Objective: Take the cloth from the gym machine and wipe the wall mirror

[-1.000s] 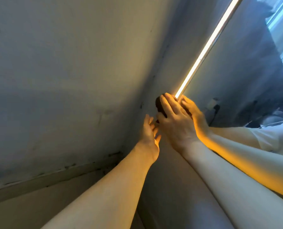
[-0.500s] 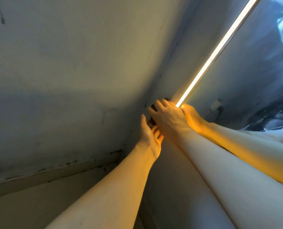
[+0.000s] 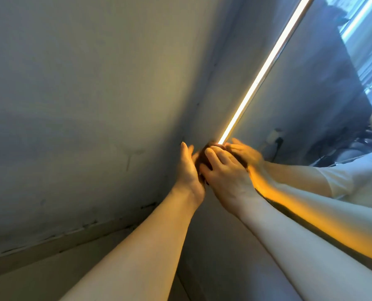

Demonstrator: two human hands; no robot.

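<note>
Nearest to the camera, two bare forearms reach forward and up toward the corner of the room. The left hand point(image 3: 188, 170) is held flat beside the cloth, its fingers straight and together, and I cannot tell if it touches it. The right hand point(image 3: 224, 170) covers the dark cloth point(image 3: 202, 157), its fingers point(image 3: 213, 154) laid over it and pressing it at the lower end of the glowing light strip point(image 3: 265, 70), at the edge of the wall mirror point(image 3: 306, 109). The cloth is already taken from the machine and wiping goes on, I think; how much glass remains is not visible. Behind is the grey wall point(image 3: 83, 94)
</note>
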